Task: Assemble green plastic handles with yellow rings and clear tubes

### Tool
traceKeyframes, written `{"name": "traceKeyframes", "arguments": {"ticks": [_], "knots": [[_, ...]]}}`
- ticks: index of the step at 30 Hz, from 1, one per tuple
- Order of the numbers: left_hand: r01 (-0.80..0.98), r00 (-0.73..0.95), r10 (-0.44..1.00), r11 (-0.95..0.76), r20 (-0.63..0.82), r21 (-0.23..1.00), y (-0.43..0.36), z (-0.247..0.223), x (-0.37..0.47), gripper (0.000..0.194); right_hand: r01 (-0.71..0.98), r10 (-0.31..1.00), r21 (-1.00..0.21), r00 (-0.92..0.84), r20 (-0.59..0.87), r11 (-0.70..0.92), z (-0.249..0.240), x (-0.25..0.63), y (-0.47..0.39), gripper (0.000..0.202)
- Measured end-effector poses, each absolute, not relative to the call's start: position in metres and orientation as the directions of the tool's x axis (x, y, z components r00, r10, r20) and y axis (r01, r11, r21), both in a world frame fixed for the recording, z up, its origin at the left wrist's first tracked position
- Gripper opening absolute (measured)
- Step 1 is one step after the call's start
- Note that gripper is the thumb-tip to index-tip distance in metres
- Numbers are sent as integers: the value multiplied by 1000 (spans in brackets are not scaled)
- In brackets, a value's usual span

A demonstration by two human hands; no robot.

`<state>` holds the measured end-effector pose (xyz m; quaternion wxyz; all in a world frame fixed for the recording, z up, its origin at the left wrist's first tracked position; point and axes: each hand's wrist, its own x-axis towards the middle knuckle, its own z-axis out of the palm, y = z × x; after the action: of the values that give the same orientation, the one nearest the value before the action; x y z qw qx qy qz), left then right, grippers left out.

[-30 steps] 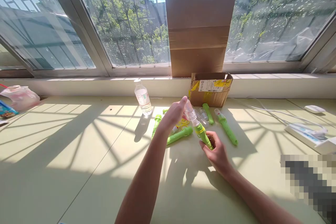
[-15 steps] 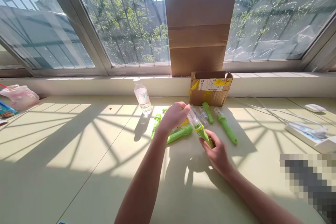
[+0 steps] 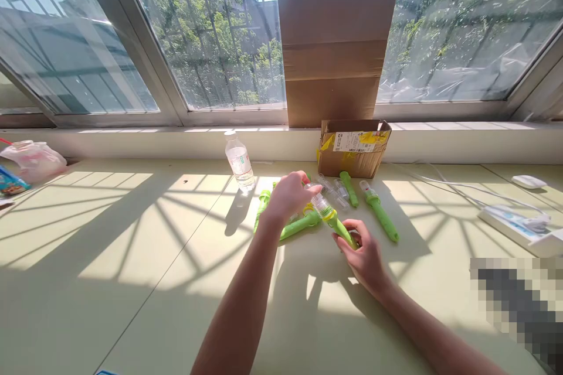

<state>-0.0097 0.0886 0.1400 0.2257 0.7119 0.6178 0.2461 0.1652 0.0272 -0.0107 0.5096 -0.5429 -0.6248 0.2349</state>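
Where the clear cover (image 3: 321,203) meets the green handle (image 3: 343,232), just above the yellow ring (image 3: 328,213), your two hands are working on one joint, and the step looks like seating or turning that cover; whether it is going on or coming off, you cannot tell from this view. Your left hand (image 3: 287,194) has its fingers closed around the far end of the cover, while your right hand (image 3: 364,255) grasps the lower end of the handle between thumb and fingers. The piece sits tilted between them, in front of the cardboard box (image 3: 352,159), with its cover end toward your left. Whatever you do at that joint, it calls for the handle held firm on the right, the cover kept in line with it, and light finger pressure, since the clear wall could slip or go on crooked. Mind your left wrist too: a green tube (image 3: 298,227) lies close beside it, and loose clear covers (image 3: 335,194) lie just beyond the joint, so a wide swing could knock them. Another green tube with a clear end (image 3: 383,220) rests well to the right.
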Motion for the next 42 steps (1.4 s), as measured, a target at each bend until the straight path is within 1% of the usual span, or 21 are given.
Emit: {"name": "traceKeyframes", "arguments": {"ticks": [6, 9, 12, 18, 25, 28, 31, 33, 37, 42], "knots": [[800, 103, 988, -150, 113, 581, 87, 141, -9, 27, 497, 902, -803, 86, 424, 330, -5, 164, 26, 25], [829, 102, 989, -146, 110, 540, 85, 142, -5, 24, 493, 916, -812, 71, 395, 312, -5, 165, 26, 25], [841, 107, 986, -157, 125, 518, 83, 143, -2, 24, 452, 932, -845, 73, 355, 287, -7, 165, 26, 29], [829, 108, 984, -168, 141, 534, 82, 143, -1, 26, 459, 928, -843, 91, 360, 282, -7, 165, 25, 23], [813, 126, 983, -180, 135, 554, 80, 145, 1, 27, 511, 923, -803, 47, 382, 306, -3, 164, 25, 29], [820, 131, 982, -185, 138, 542, 81, 144, 2, 26, 480, 936, -829, 44, 349, 287, -3, 165, 25, 25], [818, 130, 981, -189, 145, 544, 80, 144, 2, 27, 419, 943, -866, 63, 327, 272, -6, 164, 25, 31], [811, 131, 980, -191, 147, 552, 79, 144, 2, 27, 400, 942, -876, 79, 326, 270, -7, 164, 25, 28], [808, 133, 982, -184, 131, 559, 77, 147, 4, 28, 430, 939, -857, 59, 340, 283, -5, 164, 24, 22], [814, 135, 983, -184, 127, 552, 78, 147, 4, 27, 436, 953, -859, 8, 303, 270, 1, 165, 22, 26]]}}
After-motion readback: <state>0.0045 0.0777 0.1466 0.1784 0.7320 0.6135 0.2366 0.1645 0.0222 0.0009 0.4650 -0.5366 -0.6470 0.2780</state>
